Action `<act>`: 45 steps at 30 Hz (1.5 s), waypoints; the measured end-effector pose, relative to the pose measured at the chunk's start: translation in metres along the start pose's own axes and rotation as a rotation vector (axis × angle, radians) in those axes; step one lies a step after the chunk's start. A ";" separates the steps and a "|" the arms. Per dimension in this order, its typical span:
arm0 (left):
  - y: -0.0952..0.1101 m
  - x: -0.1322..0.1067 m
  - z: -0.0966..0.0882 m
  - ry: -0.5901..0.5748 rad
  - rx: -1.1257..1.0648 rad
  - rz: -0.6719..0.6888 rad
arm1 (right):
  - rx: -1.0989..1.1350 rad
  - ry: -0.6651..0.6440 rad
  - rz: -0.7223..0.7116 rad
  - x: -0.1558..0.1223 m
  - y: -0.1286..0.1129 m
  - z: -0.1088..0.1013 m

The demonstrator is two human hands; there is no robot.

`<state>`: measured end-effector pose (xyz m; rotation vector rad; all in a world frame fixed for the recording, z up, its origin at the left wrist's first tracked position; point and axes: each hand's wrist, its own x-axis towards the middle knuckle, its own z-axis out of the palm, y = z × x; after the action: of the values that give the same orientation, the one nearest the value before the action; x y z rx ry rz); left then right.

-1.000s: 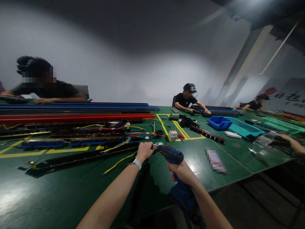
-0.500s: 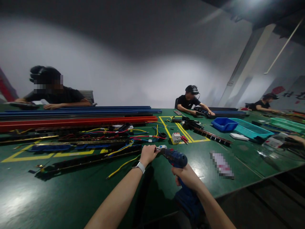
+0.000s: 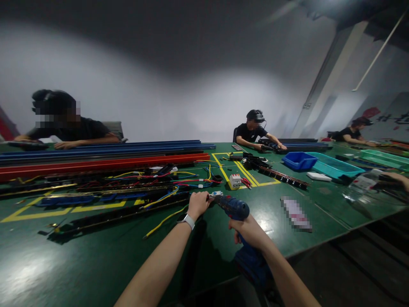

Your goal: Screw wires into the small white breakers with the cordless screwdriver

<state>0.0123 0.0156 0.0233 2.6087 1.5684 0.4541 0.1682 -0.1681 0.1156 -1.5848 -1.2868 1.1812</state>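
Note:
My right hand (image 3: 247,230) is wrapped round the grip of a blue cordless drill (image 3: 235,207), its nose pointing away to the left. My left hand (image 3: 198,204), with a watch (image 3: 189,221) on its wrist, is closed in a pinch at the drill's tip. A small blue-and-white piece (image 3: 217,194) shows just beyond the fingertips; what the fingers grip is hidden. A long black rail (image 3: 128,215) on the green table runs up to the left hand. Beside it lies a yellow wire (image 3: 162,223). A white circuit breaker (image 3: 235,181) with red wires stands beyond the drill.
Red rails (image 3: 105,165) and blue rails (image 3: 108,149) lie across the back left, with wired black strips in front. A blue bin (image 3: 299,162), a teal basket (image 3: 338,167) and a clear bottle (image 3: 362,185) are on the right. Several co-workers sit around the table.
The view has shifted slightly. My two hands and the drill keep nearly the same place, the drill's body sitting a touch further left.

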 end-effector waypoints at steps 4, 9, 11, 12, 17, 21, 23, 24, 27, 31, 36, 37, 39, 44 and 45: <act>0.000 0.001 0.001 -0.012 -0.003 -0.013 | -0.014 -0.008 0.001 0.000 0.001 0.000; 0.000 0.001 0.002 -0.016 -0.003 -0.023 | -0.010 -0.008 -0.006 0.002 0.003 -0.001; 0.000 0.001 0.002 -0.014 -0.001 -0.019 | -0.018 -0.007 -0.008 0.002 0.003 -0.001; 0.000 0.001 0.003 -0.013 0.000 -0.014 | -0.017 -0.003 -0.007 0.001 0.003 -0.001; -0.001 0.003 0.007 -0.001 0.000 0.000 | 0.009 0.003 -0.007 -0.002 -0.001 -0.002; -0.002 0.005 0.010 0.009 -0.003 0.000 | 0.011 0.008 -0.013 -0.003 -0.002 -0.002; -0.003 0.005 0.011 0.008 0.001 0.006 | 0.017 0.011 -0.017 -0.004 -0.003 -0.002; -0.003 0.005 0.011 0.006 0.003 0.008 | 0.019 0.013 -0.017 -0.004 -0.003 -0.002; -0.003 0.004 0.010 0.005 0.010 0.014 | 0.015 0.023 -0.015 -0.004 -0.003 -0.001; -0.001 0.003 0.006 -0.002 0.019 -0.001 | -0.015 0.019 -0.026 -0.003 -0.003 -0.001; 0.000 0.003 0.003 -0.029 0.032 -0.018 | -0.030 -0.002 -0.032 -0.002 -0.002 -0.002; 0.000 0.003 0.003 -0.027 0.031 -0.018 | -0.029 -0.001 -0.034 -0.002 -0.001 -0.001; -0.001 0.003 0.004 -0.018 0.029 -0.015 | -0.029 0.007 -0.032 -0.002 -0.001 -0.001; -0.002 0.003 0.006 -0.002 0.025 0.001 | -0.037 0.011 -0.019 -0.002 0.000 0.000; -0.002 0.003 0.007 0.000 0.024 0.004 | -0.033 0.011 -0.020 -0.003 0.000 0.000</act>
<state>0.0135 0.0199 0.0173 2.6300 1.5783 0.4391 0.1681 -0.1706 0.1162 -1.5956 -1.3186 1.1432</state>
